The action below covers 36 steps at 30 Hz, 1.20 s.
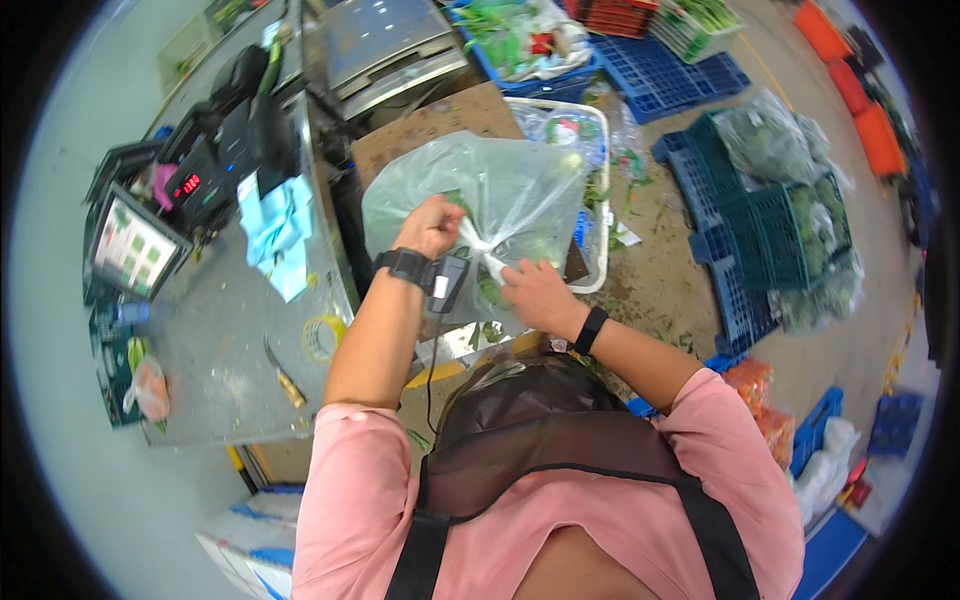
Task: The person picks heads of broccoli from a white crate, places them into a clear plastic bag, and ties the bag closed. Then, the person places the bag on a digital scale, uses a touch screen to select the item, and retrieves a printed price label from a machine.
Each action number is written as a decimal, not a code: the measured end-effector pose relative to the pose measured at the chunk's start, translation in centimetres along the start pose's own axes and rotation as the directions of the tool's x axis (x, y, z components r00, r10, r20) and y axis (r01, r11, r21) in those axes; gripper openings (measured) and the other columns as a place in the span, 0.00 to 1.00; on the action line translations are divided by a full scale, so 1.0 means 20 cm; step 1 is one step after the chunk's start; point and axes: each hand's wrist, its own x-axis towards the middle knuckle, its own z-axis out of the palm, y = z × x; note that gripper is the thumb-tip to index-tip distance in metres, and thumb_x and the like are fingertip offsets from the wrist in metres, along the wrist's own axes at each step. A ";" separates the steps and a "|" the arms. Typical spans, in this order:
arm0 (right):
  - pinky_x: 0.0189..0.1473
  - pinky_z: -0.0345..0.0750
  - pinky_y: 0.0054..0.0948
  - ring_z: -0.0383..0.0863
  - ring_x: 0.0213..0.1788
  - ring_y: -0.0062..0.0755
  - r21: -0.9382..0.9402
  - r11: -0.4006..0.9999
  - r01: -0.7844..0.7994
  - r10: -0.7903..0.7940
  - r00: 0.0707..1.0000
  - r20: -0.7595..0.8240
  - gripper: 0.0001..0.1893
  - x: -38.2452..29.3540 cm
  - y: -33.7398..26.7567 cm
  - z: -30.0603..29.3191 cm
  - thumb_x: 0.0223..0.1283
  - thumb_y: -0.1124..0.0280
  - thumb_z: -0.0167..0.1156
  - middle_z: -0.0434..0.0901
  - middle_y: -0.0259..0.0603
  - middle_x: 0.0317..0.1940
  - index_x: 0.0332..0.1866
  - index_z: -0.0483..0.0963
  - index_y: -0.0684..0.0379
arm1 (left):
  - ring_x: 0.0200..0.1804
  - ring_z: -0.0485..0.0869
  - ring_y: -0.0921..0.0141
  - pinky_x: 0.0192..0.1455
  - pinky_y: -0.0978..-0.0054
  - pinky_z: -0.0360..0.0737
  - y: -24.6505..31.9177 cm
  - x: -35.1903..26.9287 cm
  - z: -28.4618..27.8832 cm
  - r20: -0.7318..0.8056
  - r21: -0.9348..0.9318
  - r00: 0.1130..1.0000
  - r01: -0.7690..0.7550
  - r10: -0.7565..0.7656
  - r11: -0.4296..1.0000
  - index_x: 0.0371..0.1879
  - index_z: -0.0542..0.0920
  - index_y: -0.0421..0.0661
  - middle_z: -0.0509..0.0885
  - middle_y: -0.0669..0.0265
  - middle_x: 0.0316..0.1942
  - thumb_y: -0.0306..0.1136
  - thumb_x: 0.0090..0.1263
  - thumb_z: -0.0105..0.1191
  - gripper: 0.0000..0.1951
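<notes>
A large translucent plastic bag (420, 169) with green vegetables inside rests in front of me. Its mouth is gathered into a tight white twist or knot between my hands. My left hand (433, 227) grips one twisted end of the plastic, fingers closed. On the other side of the knot, my right hand (541, 296) pinches the second end. A black device (450, 285) with a cable hangs by my left wrist. Under the bag are a brown board (442, 116) and part of a white-rimmed crate (602, 255) holding plastic scraps.
On the steel table (225, 367) at left lie a curved knife (285, 379), a yellow tape roll (322, 337), a blue cloth (277, 232) and a screen (139, 244). Green crates (772, 236) stand on a blue pallet (694, 195) at right. Leaf scraps litter the floor.
</notes>
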 end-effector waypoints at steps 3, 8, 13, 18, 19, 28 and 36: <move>0.39 0.71 0.36 0.72 0.40 0.37 0.106 0.994 0.003 -0.007 0.999 0.037 0.09 0.01 0.04 0.08 0.39 0.72 0.59 0.69 0.34 0.39 0.30 0.75 0.54 | 0.16 0.66 0.78 0.16 0.81 0.62 -0.05 -0.10 -0.04 0.049 0.211 0.984 -0.176 0.170 0.962 0.26 0.66 0.49 0.70 0.71 0.19 0.17 0.56 0.53 0.12; 0.54 0.71 0.35 0.69 0.57 0.48 0.602 0.798 -0.028 0.033 0.999 0.003 0.25 -0.15 0.11 0.05 0.47 0.76 0.57 0.62 0.45 0.60 0.55 0.66 0.59 | 0.28 0.76 0.77 0.32 0.81 0.74 -0.05 -0.52 -0.19 0.076 0.618 0.856 -0.443 0.511 0.650 0.43 0.73 0.44 0.81 0.66 0.31 0.26 0.58 0.55 0.13; 0.53 0.70 0.31 0.73 0.53 0.40 0.606 0.792 -0.079 0.303 0.911 -0.278 0.25 -0.25 0.03 -0.10 0.52 0.81 0.54 0.70 0.49 0.54 0.59 0.65 0.63 | 0.36 0.77 0.78 0.37 0.81 0.75 -0.31 -0.96 -0.69 -0.099 0.600 0.649 -0.566 0.754 0.565 0.43 0.75 0.42 0.80 0.68 0.40 0.28 0.64 0.53 0.10; 0.25 0.68 0.16 0.72 0.21 0.14 0.893 0.444 -0.075 0.286 0.956 -0.062 0.10 -0.10 -0.17 -0.13 0.61 0.77 0.51 0.77 0.31 0.20 0.46 0.74 0.65 | 0.34 0.77 0.79 0.38 0.82 0.76 -0.79 -1.34 -1.37 -0.418 0.417 0.653 -0.480 0.632 0.772 0.43 0.76 0.45 0.80 0.71 0.41 0.30 0.66 0.51 0.08; 0.27 0.69 0.17 0.74 0.23 0.16 0.892 0.431 -0.133 0.245 0.969 0.026 0.10 -0.04 -0.28 -0.16 0.60 0.76 0.52 0.76 0.33 0.18 0.46 0.74 0.63 | 0.34 0.77 0.79 0.38 0.82 0.76 -0.88 -1.41 -1.48 -0.476 0.371 0.657 -0.453 0.585 0.811 0.43 0.76 0.45 0.80 0.71 0.42 0.30 0.66 0.51 0.08; 0.39 0.74 0.35 0.79 0.34 0.44 0.623 0.782 -0.003 -0.096 0.987 0.125 0.26 0.58 -1.56 -0.02 0.53 0.63 0.56 0.80 0.39 0.33 0.60 0.63 0.51 | 0.29 0.78 0.77 0.34 0.80 0.77 -1.55 -2.01 -2.46 -0.699 0.136 0.593 -0.438 0.400 0.889 0.45 0.74 0.45 0.82 0.68 0.40 0.30 0.66 0.50 0.10; 0.44 0.74 0.31 0.79 0.41 0.38 0.606 0.793 0.061 -0.307 0.899 0.312 0.34 1.23 -2.36 0.16 0.50 0.62 0.59 0.80 0.41 0.39 0.64 0.58 0.57 | 0.26 0.78 0.78 0.27 0.83 0.74 -2.02 -2.33 -2.99 -0.848 -0.106 0.504 -0.462 0.163 0.880 0.42 0.75 0.45 0.82 0.68 0.34 0.27 0.65 0.51 0.08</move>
